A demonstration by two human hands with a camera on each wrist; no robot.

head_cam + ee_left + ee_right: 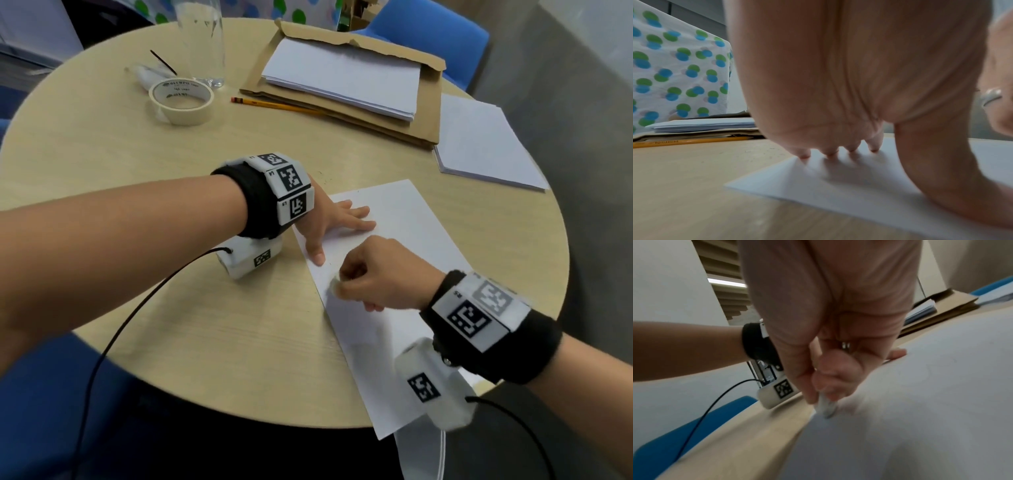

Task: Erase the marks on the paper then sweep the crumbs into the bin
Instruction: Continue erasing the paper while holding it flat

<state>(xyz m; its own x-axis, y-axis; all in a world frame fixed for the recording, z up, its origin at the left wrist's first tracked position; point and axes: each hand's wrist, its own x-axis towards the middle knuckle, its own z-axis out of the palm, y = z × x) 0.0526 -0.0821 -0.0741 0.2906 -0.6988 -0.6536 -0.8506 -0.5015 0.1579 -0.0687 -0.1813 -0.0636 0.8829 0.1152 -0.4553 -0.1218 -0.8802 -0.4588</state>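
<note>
A white sheet of paper lies at an angle on the round wooden table, its near corner overhanging the edge. My left hand lies flat with straight fingers on the paper's upper left part, fingertips pressing down. My right hand pinches a small white eraser between thumb and fingers and holds its tip on the paper near the left edge. The right hand is blurred. Faint pencil lines show on the sheet. No bin is in view.
A roll of masking tape, a clear glass and a yellow pencil sit at the back. A paper stack on a brown envelope and another paper stack lie back right. Blue chairs surround the table.
</note>
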